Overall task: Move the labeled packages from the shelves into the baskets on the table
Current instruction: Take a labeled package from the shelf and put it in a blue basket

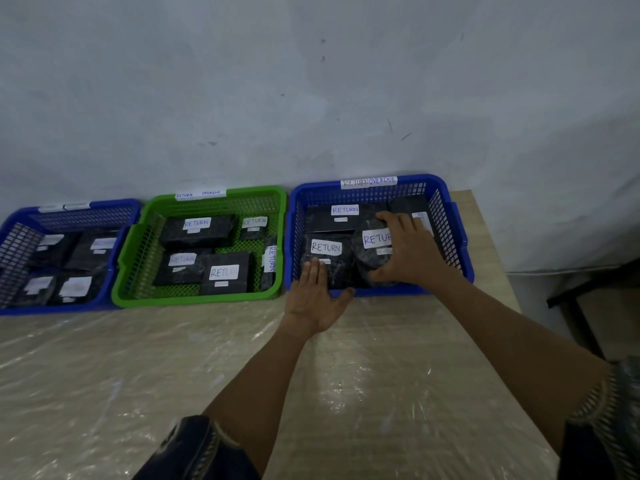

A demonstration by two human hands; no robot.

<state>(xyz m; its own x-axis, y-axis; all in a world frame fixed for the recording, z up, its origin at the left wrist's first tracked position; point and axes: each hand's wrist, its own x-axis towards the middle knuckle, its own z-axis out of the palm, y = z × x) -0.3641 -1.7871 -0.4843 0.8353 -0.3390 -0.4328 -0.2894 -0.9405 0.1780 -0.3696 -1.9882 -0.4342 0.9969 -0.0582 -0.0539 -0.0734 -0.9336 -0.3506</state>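
Three baskets stand in a row against the wall. The right blue basket (pixel 460 237), tagged "RETURN OVERDUE", holds several black wrapped packages with white "RETURN" labels. My right hand (pixel 405 251) grips a round black package (pixel 372 252) inside it, fingers over the top and thumb at its near side. My left hand (pixel 317 296) lies over the basket's front rim, straight fingers resting on a rectangular black package (pixel 329 261) at the front left. Another labeled package (pixel 332 218) lies at the back.
A green basket (pixel 138 244) in the middle and a blue basket (pixel 20 237) at the left each hold several labeled black packages. The wooden table (pixel 173 375) is covered in clear plastic. The table's right edge drops off near a dark frame (pixel 571 306).
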